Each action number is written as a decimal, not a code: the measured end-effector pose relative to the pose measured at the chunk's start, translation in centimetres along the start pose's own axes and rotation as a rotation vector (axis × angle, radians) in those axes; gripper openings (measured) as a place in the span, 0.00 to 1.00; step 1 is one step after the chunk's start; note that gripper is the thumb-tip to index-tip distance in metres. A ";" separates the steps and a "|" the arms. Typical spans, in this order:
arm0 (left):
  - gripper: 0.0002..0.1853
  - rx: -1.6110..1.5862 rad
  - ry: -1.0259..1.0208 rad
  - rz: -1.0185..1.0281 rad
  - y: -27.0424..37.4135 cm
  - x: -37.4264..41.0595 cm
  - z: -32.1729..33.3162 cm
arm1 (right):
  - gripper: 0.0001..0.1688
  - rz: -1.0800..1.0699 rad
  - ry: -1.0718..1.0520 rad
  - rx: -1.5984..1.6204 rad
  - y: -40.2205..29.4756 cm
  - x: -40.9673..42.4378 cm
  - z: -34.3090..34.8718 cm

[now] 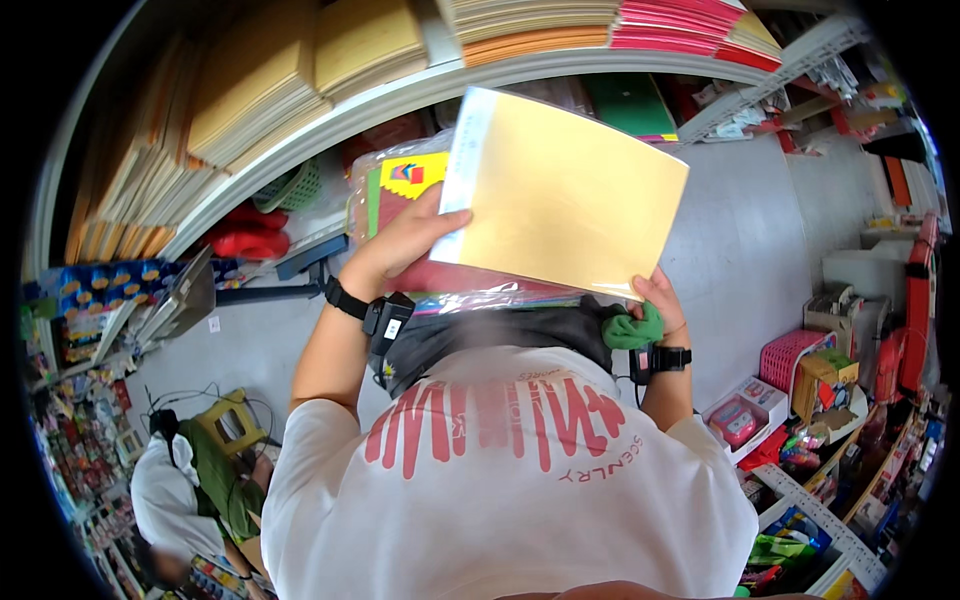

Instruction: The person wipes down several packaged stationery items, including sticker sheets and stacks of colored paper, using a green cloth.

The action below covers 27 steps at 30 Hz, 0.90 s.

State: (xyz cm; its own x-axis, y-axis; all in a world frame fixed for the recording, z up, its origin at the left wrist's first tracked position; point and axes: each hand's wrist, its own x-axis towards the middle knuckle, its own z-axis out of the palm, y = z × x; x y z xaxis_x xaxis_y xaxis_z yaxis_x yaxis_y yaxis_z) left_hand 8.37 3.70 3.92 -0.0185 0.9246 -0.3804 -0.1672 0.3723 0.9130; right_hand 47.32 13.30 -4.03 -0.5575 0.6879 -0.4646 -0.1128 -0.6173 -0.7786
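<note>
Between my two hands is a flat pack of yellow paper in a clear sleeve, with a pale printed strip along its left side. My left hand grips the left edge, thumb on top. At the lower right corner my right hand pinches the pack and also has a bunched green cloth in it. Beneath the yellow pack lies a larger plastic-wrapped pack of coloured sheets, dark red on top with a yellow label. The yellow pack hides most of it.
A metal shelf ahead holds stacks of tan envelopes and pink paper. A green basket and a red item sit below. At lower left a person is near a yellow stool. A pink basket stands right.
</note>
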 end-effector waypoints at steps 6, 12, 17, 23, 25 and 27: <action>0.26 -0.175 0.129 0.053 -2.6 -4.1 -3.6 | 0.24 -0.012 -0.022 -0.290 -2.0 3.9 1.6; 0.24 -0.235 0.225 0.088 -7.0 -4.7 -6.4 | 0.21 -0.330 0.330 0.002 -6.1 5.5 2.2; 0.24 -0.243 0.207 0.077 -6.9 -4.7 -6.6 | 0.21 -0.561 0.129 -0.105 -7.4 9.1 12.0; 0.24 -0.258 0.164 0.116 -7.8 -4.6 -6.9 | 0.38 -0.630 -0.280 -1.725 -3.7 12.9 18.0; 0.24 -0.227 0.182 0.125 -8.1 -4.7 -7.0 | 0.39 -0.635 -0.308 -1.727 -3.9 15.3 18.2; 0.24 -0.209 0.198 0.127 -8.1 -4.7 -7.1 | 0.39 -0.605 -0.306 -1.728 -4.4 17.3 18.9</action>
State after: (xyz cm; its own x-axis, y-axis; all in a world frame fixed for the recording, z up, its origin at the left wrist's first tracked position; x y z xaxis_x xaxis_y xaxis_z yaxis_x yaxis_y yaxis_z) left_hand 2.83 -4.24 -2.73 -0.2405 0.9212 -0.3057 -0.3500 0.2115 0.9126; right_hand 22.61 20.74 -0.67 -0.8989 0.4333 -0.0643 0.4221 0.8174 -0.3921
